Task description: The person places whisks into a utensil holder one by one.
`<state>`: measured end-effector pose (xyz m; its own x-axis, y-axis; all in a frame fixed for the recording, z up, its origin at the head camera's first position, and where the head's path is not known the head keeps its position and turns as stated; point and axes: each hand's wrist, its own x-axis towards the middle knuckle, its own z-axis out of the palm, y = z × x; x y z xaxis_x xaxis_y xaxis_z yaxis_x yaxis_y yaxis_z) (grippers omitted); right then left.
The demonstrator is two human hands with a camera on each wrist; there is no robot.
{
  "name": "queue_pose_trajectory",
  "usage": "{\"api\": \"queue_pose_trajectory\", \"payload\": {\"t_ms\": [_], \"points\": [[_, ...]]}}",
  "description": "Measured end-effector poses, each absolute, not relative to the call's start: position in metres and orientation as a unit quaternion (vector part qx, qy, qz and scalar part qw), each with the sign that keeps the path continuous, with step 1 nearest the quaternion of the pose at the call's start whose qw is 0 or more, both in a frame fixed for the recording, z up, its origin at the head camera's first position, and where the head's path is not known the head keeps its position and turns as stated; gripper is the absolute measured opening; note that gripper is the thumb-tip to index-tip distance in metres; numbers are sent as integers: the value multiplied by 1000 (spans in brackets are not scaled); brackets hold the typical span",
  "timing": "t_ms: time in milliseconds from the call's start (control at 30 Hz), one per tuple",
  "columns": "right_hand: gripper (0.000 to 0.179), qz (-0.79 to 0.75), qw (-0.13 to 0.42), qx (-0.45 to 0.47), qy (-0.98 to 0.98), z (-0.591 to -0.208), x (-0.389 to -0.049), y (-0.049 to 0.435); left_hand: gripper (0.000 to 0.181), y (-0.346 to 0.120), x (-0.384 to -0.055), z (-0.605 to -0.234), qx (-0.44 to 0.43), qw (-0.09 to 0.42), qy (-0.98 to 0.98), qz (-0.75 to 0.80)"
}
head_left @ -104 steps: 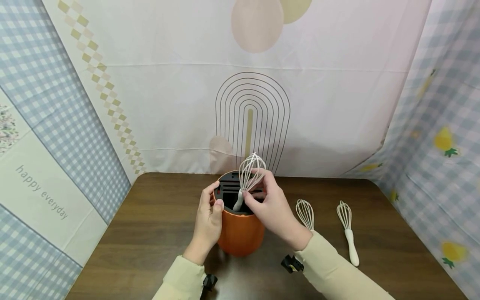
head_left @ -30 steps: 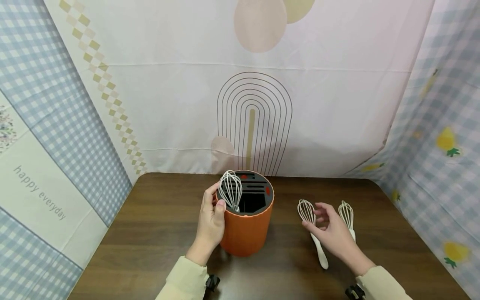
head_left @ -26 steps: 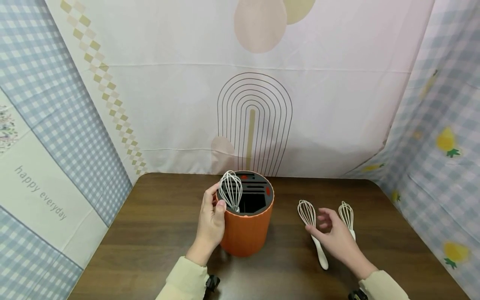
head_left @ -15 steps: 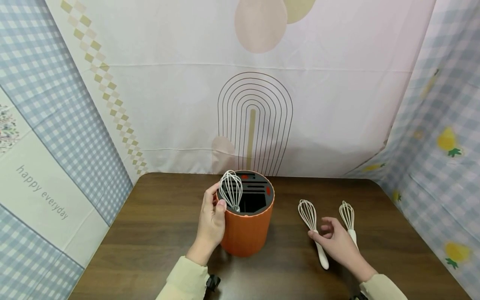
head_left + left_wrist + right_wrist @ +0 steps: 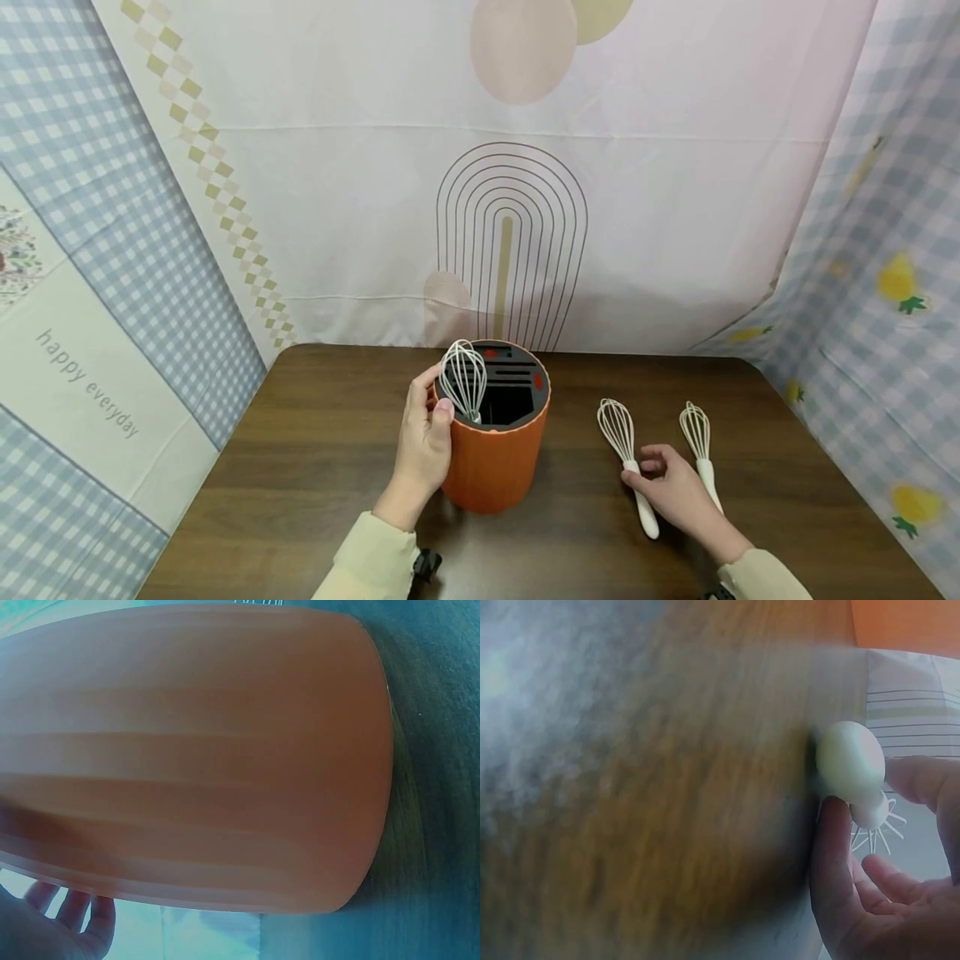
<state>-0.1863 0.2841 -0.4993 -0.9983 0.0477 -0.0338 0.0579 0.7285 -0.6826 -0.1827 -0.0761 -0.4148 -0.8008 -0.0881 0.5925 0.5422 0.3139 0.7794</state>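
Note:
In the head view my left hand (image 5: 423, 442) grips the upper left side of an orange utensil holder (image 5: 491, 471), thumb at its rim. One white whisk (image 5: 465, 379) stands in the holder, wire loops up, leaning left, its handle mostly hidden inside. To the right, my right hand (image 5: 671, 492) pinches the handle of a second whisk (image 5: 618, 429) lying on the table. The right wrist view has that handle's rounded end (image 5: 851, 761) between thumb and finger. A third whisk (image 5: 697, 433) lies just beyond the right hand, its handle end partly covered.
The holder's black top insert (image 5: 517, 371) has narrow slots and a larger opening. All stands on a brown wooden table (image 5: 322, 450). A white patterned cloth (image 5: 337, 225) hangs behind, with blue checked cloths (image 5: 165, 208) at the sides.
The first whisk went from my right hand into the holder. My right hand then moved right to the second whisk and slid down to its handle. The left hand stays on the holder.

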Motion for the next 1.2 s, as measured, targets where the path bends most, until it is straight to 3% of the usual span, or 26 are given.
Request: {"api": "queue_pose_trajectory", "payload": {"t_ms": [333,667,867,1200], "points": [[39,-370,15,37,928,-499,-186,284,43,-75,-182,-412,-156,280,-760,-566],[27,-375,13,36,926,-500,-186,283,43,-75,-182,-413,-153,283,-759,-565],[29,-402,18,44,914,-499,-187,284,41,-75,-182,-413,-156,279,-758,-568],[46,-583,62,68,807,-474,-190,276,44,-75,-183,-415,-161,273,-757,-572]]}}
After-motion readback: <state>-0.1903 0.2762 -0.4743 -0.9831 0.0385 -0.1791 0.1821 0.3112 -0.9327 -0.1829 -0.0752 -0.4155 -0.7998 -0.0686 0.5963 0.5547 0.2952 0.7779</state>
